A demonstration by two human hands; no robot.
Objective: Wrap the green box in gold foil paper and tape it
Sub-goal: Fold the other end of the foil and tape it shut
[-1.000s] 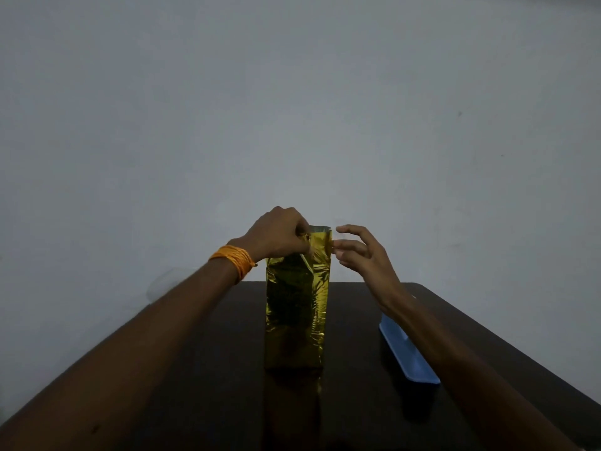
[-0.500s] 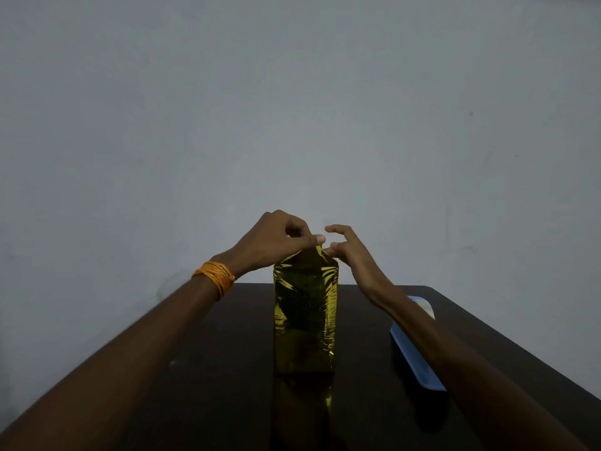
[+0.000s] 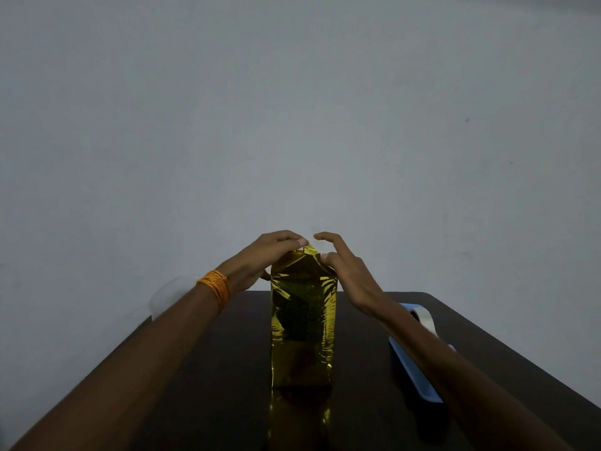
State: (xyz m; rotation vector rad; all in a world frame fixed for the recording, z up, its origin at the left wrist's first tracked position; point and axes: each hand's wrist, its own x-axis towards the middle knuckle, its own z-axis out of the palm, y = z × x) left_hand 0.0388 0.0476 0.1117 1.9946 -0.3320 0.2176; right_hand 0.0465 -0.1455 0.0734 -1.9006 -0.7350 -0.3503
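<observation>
Head view: a tall, upright gold-foil-wrapped box (image 3: pixel 302 320) stands in the middle of a dark brown glossy table (image 3: pixel 208 385). Its crinkled shiny wrapping is mirrored in the tabletop just in front of it, and no green surface shows. At the box's top the foil is folded into a slanted peak.

The left hand (image 3: pixel 260 258) lies over the box's upper left corner. Its fingers are nearly straight and press down on the foil at the peak, and the thumb rests against the box's left side. A band of orange thread (image 3: pixel 216 286) circles that wrist, left of the box.

The right hand (image 3: pixel 348 275) is at the box's upper right corner with loosely bent fingers. One fingertip touches the sloping fold. The index finger arches just above the peak, close to the left fingertips, and clasps nothing.

To the right of the box, apart from it, a long light-blue plastic tray (image 3: pixel 413 372) lies on the table, partly hidden by the right forearm. A white tape roll (image 3: pixel 422 315) is at its far end. A plain grey wall (image 3: pixel 292 109) rises behind the box.
</observation>
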